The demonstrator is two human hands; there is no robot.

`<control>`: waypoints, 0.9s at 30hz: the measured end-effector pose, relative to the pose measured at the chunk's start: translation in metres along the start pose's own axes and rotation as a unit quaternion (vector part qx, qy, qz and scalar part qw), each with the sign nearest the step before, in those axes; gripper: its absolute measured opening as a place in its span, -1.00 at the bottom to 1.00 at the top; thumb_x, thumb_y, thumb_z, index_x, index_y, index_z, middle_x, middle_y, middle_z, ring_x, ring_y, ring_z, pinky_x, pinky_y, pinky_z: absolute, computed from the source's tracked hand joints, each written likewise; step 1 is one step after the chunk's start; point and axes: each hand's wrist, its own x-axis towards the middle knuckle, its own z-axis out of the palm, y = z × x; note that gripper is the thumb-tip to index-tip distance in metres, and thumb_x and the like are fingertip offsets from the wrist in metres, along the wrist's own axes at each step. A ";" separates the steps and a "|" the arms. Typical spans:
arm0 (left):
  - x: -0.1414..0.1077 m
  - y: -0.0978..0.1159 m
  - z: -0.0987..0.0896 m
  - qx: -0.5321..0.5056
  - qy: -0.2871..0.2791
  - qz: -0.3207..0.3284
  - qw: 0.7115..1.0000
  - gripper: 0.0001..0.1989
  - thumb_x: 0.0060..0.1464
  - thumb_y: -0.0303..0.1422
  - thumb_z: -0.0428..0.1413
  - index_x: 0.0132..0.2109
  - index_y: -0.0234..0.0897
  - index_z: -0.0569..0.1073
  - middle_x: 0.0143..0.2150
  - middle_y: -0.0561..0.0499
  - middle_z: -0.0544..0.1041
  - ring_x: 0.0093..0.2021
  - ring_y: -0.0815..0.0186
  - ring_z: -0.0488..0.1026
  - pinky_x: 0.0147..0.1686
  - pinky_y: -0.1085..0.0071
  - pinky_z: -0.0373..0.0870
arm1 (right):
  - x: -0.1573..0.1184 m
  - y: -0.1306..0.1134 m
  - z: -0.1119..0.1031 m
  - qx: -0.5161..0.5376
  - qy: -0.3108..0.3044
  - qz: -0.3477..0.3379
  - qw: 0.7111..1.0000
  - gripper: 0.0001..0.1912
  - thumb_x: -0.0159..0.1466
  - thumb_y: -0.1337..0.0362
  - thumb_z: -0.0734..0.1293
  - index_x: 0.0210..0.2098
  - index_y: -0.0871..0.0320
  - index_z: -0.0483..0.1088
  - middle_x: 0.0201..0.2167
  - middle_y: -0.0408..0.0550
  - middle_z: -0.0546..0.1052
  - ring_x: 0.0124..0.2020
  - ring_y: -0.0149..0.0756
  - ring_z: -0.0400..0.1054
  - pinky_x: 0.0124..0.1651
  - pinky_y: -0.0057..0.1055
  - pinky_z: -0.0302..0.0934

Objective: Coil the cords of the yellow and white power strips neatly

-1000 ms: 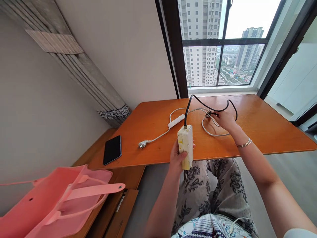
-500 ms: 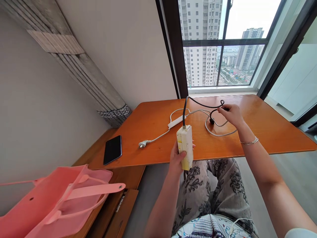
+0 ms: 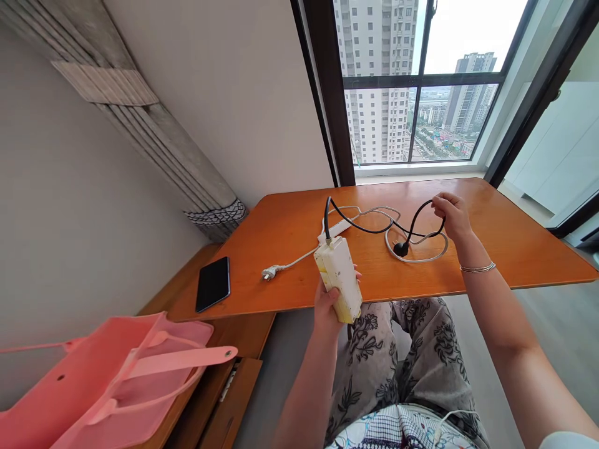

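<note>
In my left hand [image 3: 329, 307] is a worn, off-white power strip [image 3: 340, 274] with yellowed patches, held tilted at the table's front edge. A black cord [image 3: 369, 229] leaves its top end and loops across to the right. My right hand [image 3: 450, 214] pinches that cord above the table. Below the pinch, the cord's black plug [image 3: 401, 249] hangs or rests near the tabletop; I cannot tell which. Behind the strip lies a white cable with an inline white adapter box [image 3: 337, 229] and a white plug [image 3: 270, 272].
The orange-brown wooden table [image 3: 510, 249] stands against the window. A dark phone [image 3: 213, 284] lies at its left end. An open pink bag [image 3: 140, 380] sits lower left on a wooden surface. A tied grey curtain [image 3: 168, 156] hangs at the left.
My right hand has moved right and now holds the cord in a raised bend. The power strip's top has tipped left. The black plug sits slightly lower and nearer.
</note>
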 end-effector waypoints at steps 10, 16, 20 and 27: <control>-0.003 0.000 0.000 -0.044 0.075 0.071 0.994 -0.35 -0.28 -0.04 0.37 -0.01 -0.19 0.51 -0.16 -0.11 0.58 -0.30 0.20 0.53 -0.39 0.35 0.50 | 0.000 0.015 -0.015 0.273 0.118 0.107 0.949 -0.54 0.01 0.13 0.52 -0.56 0.10 0.12 -0.68 -0.36 0.04 -0.68 -0.58 -0.08 -0.65 -0.60 -0.05; -0.004 0.000 -0.002 -0.052 0.091 0.056 0.993 -0.36 -0.31 -0.04 0.38 -0.04 -0.21 0.52 -0.17 -0.12 0.59 -0.31 0.20 0.53 -0.41 0.37 0.50 | 0.010 0.027 -0.033 0.330 0.091 0.262 0.902 -0.44 0.20 -0.02 0.43 -0.58 0.10 0.01 -0.76 -0.38 0.00 -0.74 -0.57 -0.10 -0.65 -0.60 -0.01; -0.004 0.003 -0.003 -0.043 0.105 0.069 0.991 -0.37 -0.33 -0.07 0.39 -0.05 -0.22 0.53 -0.15 -0.10 0.59 -0.28 0.20 0.53 -0.35 0.36 0.52 | 0.009 0.029 -0.034 0.283 0.069 0.256 0.922 -0.47 0.18 -0.15 0.40 -0.54 0.09 0.14 -0.71 -0.34 0.14 -0.70 -0.53 0.03 -0.61 -0.55 0.08; -0.004 0.002 -0.004 -0.040 0.099 0.075 0.991 -0.36 -0.30 -0.05 0.38 -0.04 -0.21 0.52 -0.16 -0.12 0.59 -0.29 0.18 0.53 -0.35 0.34 0.52 | -0.001 0.034 -0.019 0.034 0.112 0.117 0.986 -0.44 0.20 -0.30 0.26 -0.42 0.10 0.39 -0.49 -0.15 0.40 -0.46 -0.42 0.31 -0.40 -0.47 0.21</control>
